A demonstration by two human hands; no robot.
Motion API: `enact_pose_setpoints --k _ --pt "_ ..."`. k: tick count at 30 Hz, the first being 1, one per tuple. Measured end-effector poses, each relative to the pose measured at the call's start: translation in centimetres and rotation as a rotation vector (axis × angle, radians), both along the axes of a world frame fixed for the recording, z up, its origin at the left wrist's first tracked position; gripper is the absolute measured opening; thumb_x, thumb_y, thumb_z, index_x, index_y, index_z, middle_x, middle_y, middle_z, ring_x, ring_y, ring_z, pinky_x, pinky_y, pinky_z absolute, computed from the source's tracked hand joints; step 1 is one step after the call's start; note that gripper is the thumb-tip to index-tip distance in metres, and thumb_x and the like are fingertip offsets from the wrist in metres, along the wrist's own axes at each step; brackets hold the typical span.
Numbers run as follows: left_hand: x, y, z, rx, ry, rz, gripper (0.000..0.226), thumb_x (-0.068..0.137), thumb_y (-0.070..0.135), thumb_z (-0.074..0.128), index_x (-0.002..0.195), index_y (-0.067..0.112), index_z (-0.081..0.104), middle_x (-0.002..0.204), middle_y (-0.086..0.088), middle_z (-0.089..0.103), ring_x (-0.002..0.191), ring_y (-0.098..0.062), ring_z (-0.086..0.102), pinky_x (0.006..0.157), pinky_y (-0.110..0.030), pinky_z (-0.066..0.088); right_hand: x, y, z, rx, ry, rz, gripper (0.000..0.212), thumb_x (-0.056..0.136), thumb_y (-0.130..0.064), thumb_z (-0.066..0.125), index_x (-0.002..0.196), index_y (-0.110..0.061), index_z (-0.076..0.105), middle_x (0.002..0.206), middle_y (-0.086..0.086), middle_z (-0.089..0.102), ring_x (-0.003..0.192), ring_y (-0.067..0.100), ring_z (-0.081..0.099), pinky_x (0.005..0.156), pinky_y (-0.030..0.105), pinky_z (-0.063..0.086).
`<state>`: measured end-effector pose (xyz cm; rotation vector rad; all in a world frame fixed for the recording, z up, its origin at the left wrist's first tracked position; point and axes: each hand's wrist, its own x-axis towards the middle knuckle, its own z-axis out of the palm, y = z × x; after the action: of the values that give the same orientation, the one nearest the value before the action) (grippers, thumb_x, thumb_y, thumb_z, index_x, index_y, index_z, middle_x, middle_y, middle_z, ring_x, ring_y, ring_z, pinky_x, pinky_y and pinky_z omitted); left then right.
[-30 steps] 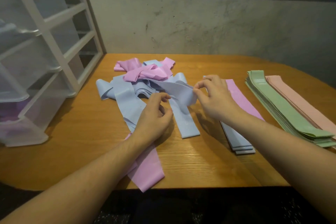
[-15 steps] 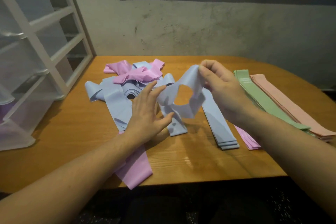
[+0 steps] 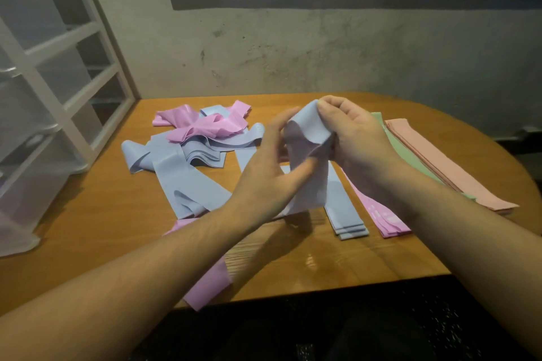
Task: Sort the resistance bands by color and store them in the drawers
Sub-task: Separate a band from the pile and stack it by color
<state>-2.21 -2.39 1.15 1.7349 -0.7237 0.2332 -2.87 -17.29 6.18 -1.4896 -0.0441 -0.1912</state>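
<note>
Raised above the wooden table, a blue resistance band is pinched by the right hand and grasped by the left hand.

Dim, soft-focus view – glare on the table near its front edge, wide-angle bending at the borders

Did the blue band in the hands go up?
Yes. The blue band lay on the table a second ago; both hands now hold it raised above it.
</note>
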Motion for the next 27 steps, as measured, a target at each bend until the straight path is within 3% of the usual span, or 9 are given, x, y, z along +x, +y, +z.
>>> enact_pose_setpoints --k 3,6,10,12,14,16,19,23,27 --pt "0.1 0.1 0.4 0.042 -0.033 0.038 0.042 0.093 0.026 0.071 0.128 0.035 0.05 0.109 0.015 0.066 0.102 -0.008 0.065 0.084 -0.027 0.055 -0.3 -0.5 -0.1 -0.049 0.018 -0.005 0.012 0.102 -0.025 0.057 0.101 -0.019 0.067 0.095 0.006 0.066 0.09 0.021 0.063 0.076 0.038 0.054" --pt "0.1 0.3 0.5 0.035 0.03 0.084 0.019 0.093 0.03 0.068 0.096 0.047 0.059 0.085 0.014 0.068 0.081 -0.006 0.064 0.069 -0.024 0.049 -0.7 -0.9 -0.4 -0.035 0.024 -0.002 0.006 0.098 -0.024 0.062 0.098 -0.021 0.067 0.082 -0.001 0.061 0.079 0.014 0.057 0.067 0.03 0.048" --pt "-0.2 0.5 0.5 0.052 0.068 0.067 0.008 0.091 0.029 0.06 0.084 0.031 0.062 0.073 0.014 0.061 0.07 -0.008 0.056 0.062 -0.03 0.045 -1.4 -1.4 -0.8 -0.015 0.037 0.052 0.008 0.098 -0.021 0.06 0.103 -0.018 0.066 0.085 -0.001 0.061 0.081 0.014 0.056 0.069 0.029 0.049" --pt "-0.3 0.5 0.8 0.008 0.114 0.047 0.01 0.093 0.029 0.058 0.085 0.028 0.062 0.072 0.006 0.059 0.07 -0.007 0.053 0.064 -0.028 0.042 -1.7 -1.8 -0.9 0.015 0.039 0.11 0.011 0.095 -0.02 0.062 0.105 -0.016 0.067 0.09 -0.001 0.064 0.085 0.015 0.061 0.073 0.029 0.053" --pt "-0.4 0.4 1.2 -0.056 0.224 0.058 0.016 0.098 0.029 0.059 0.097 0.016 0.068 0.088 -0.01 0.067 0.077 -0.009 0.058 0.07 -0.032 0.045 -1.9 -2.3 -1.0 0.005 0.029 0.171 0.021 0.087 -0.023 0.07 0.106 -0.016 0.068 0.098 0.003 0.067 0.092 0.018 0.064 0.076 0.033 0.056" --pt "-0.4 0.4 1.6 -0.112 0.391 0.077 0.024 0.101 0.031 0.057 0.108 0.012 0.069 0.104 -0.011 0.072 0.091 -0.017 0.068 0.082 -0.042 0.052 -2.1 -2.6 -1.3 -0.112 0.007 0.18 0.022 0.087 -0.019 0.075 0.107 -0.016 0.069 0.101 0.007 0.069 0.092 0.018 0.066 0.077 0.034 0.057" --pt "-0.3 0.6 1.6 -0.098 0.494 0.095 0.031 0.097 0.044 0.06 0.107 0.018 0.072 0.108 -0.007 0.073 0.109 -0.031 0.065 0.097 -0.057 0.049 -2.4 -2.8 -1.5 -0.262 -0.033 0.098 0.009 0.094 -0.014 0.068 0.102 -0.015 0.071 0.093 0.003 0.07 0.08 0.013 0.064 0.069 0.026 0.055" --pt "-0.9 0.3 1.6 -0.062 0.522 0.101 0.05 0.082 0.061 0.059 0.101 0.017 0.074 0.102 -0.009 0.074 0.107 -0.036 0.065 0.096 -0.06 0.049 -2.5 -3.1 -1.4 -0.326 -0.06 0.046 0.008 0.095 -0.019 0.068 0.102 -0.017 0.067 0.094 0.004 0.069 0.079 0.011 0.065 0.066 0.025 0.054" --pt "-1.5 0.1 1.8 -0.025 0.581 0.035 0.04 0.099 0.052 0.051 0.104 0.02 0.073 0.103 -0.004 0.075 0.102 -0.03 0.069 0.093 -0.055 0.053 -2.7 -3.0 -1.1 -0.335 -0.098 0.034 0.009 0.096 -0.017 0.065 0.103 -0.011 0.065 0.101 0.018 0.067 0.084 0.017 0.066 0.067 0.028 0.055"
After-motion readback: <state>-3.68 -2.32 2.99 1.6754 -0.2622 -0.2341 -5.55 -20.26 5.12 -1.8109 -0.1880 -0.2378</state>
